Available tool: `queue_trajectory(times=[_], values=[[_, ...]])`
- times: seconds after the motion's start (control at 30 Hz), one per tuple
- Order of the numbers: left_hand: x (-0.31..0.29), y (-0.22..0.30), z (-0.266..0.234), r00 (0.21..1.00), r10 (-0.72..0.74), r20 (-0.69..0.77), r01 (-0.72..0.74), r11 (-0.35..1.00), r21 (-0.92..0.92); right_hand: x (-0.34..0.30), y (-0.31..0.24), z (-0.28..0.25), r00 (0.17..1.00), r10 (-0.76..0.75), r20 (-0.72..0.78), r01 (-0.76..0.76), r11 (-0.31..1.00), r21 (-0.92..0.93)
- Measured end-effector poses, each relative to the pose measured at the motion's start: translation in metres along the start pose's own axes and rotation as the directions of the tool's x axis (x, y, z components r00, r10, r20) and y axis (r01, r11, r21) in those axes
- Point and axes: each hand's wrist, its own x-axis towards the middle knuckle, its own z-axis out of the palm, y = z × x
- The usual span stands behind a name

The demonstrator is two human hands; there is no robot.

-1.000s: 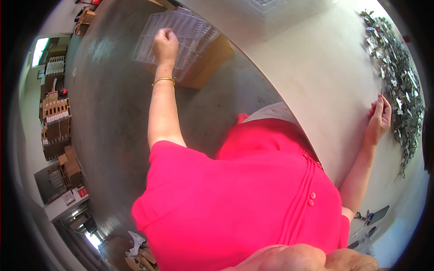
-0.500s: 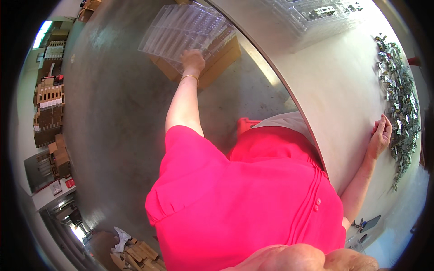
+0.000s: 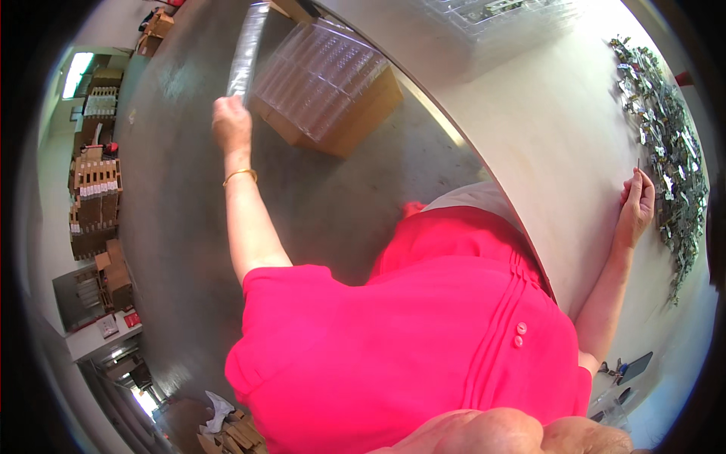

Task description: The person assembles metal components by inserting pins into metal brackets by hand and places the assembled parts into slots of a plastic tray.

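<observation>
My left hand (image 3: 231, 125) is raised to the left of a cardboard box (image 3: 348, 121) on the floor and grips a clear plastic tray (image 3: 248, 49) held on edge. A stack of similar clear trays (image 3: 318, 68) lies on top of the box. My right hand (image 3: 635, 208) rests on the white table (image 3: 560, 151) with its fingers bent, right beside a long heap of small metal parts (image 3: 662, 129). A thin dark piece seems to stick up from its fingers, though whether it is held is unclear. My pink top fills the lower middle of the view.
More clear trays (image 3: 499, 15) with parts sit at the table's far end. Stacked cardboard boxes and shelving (image 3: 94, 204) stand along the left wall. A dark flat device (image 3: 635, 367) and small tools lie on the table near my right elbow. Grey floor lies around the box.
My left hand has lifted one clear tray off the stack and swung it up and to the left, turning it on edge. My right hand has stayed on the table.
</observation>
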Motion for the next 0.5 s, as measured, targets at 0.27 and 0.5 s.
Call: queue_trajectory(times=[0.27,0.5], values=[[0.062,0.074,-0.100,0.949,-0.092,-0.303,0.032,0.980,-0.196,-0.003,0.004,-0.008,1.000,0.013,0.016,-0.014,0.997,0.076],[0.063,0.222,-0.139,0.703,0.464,-0.538,-0.583,0.810,-0.063,-0.010,-0.003,0.004,0.999,0.036,-0.024,-0.032,0.988,0.153]])
